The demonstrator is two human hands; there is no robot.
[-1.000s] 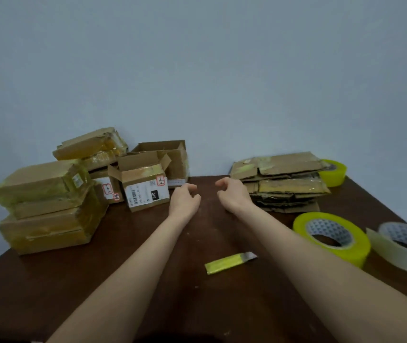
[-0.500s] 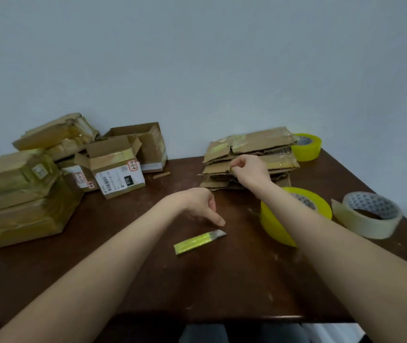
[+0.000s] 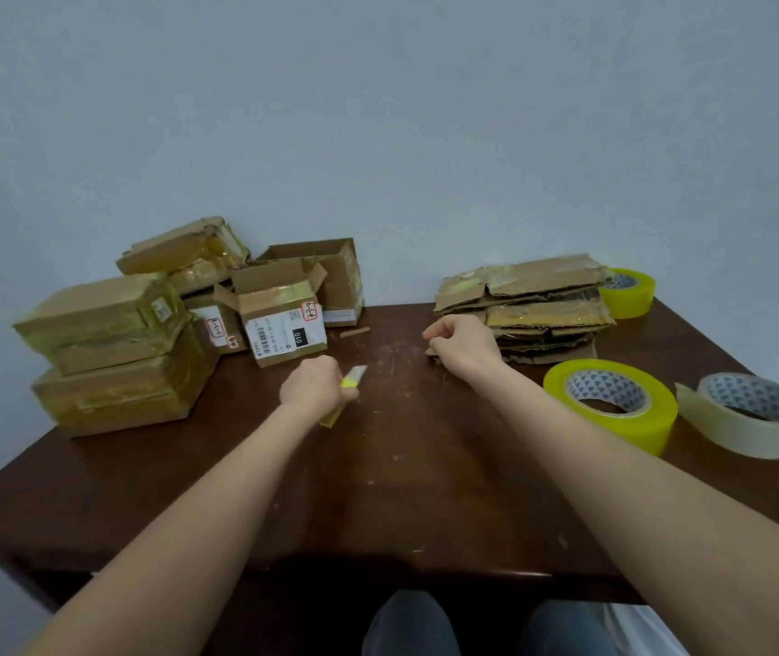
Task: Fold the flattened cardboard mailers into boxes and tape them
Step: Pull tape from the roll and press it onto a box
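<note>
My left hand (image 3: pixel 316 389) grips a yellow utility knife (image 3: pixel 352 377). My right hand (image 3: pixel 465 344) is curled at the left edge of the stack of flattened mailers (image 3: pixel 544 295); I cannot tell whether it holds one. A yellow tape roll (image 3: pixel 633 430) lies right of it on the bench (image 3: pixel 425 466). Taped boxes (image 3: pixel 113 352) are stacked left of my left hand.

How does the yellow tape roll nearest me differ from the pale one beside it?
The near yellow tape roll is bright yellow; the pale tape roll is cream. The yellow one lies nearer the middle of the table, the pale one nearer its right edge. The pale roll seems to have a loose end sticking out; the yellow shows none. Both lie flat, with patterned white cores.
</note>
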